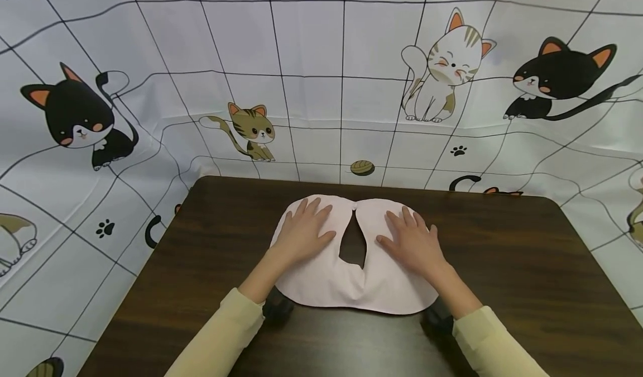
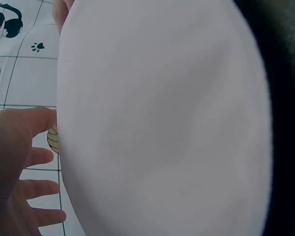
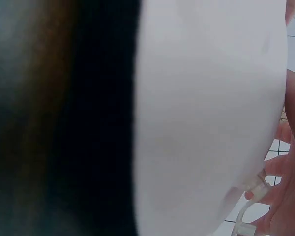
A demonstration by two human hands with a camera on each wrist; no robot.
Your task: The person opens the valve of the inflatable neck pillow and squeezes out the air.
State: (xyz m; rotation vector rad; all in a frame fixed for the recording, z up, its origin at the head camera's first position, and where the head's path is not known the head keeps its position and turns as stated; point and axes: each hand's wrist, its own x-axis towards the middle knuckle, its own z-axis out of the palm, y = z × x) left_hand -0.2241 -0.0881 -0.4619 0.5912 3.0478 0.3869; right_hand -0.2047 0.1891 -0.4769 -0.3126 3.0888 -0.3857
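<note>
A pale pink, collar-shaped cloth piece (image 1: 321, 285) lies on the dark wooden table, its two rounded lobes meeting at a small fastening (image 1: 354, 205) on the far side. Between them a teardrop opening shows the wood. Fingers spread, my left hand (image 1: 301, 232) rests on the left lobe, while my right hand (image 1: 414, 242) lies likewise on the right one. Both wrist views are mostly filled by the near surface of the cloth (image 2: 162, 118), with straight fingers past its edge. Near the right fingers is a translucent plastic fitting (image 3: 255, 189).
The dark wooden tabletop (image 1: 502, 254) extends on both sides of the cloth piece. Behind and beside it hangs a white grid-patterned sheet (image 1: 311, 42) printed with cartoon cats. Dark wrist-worn devices (image 1: 278, 308) sit under both forearms, near the cloth's front edge.
</note>
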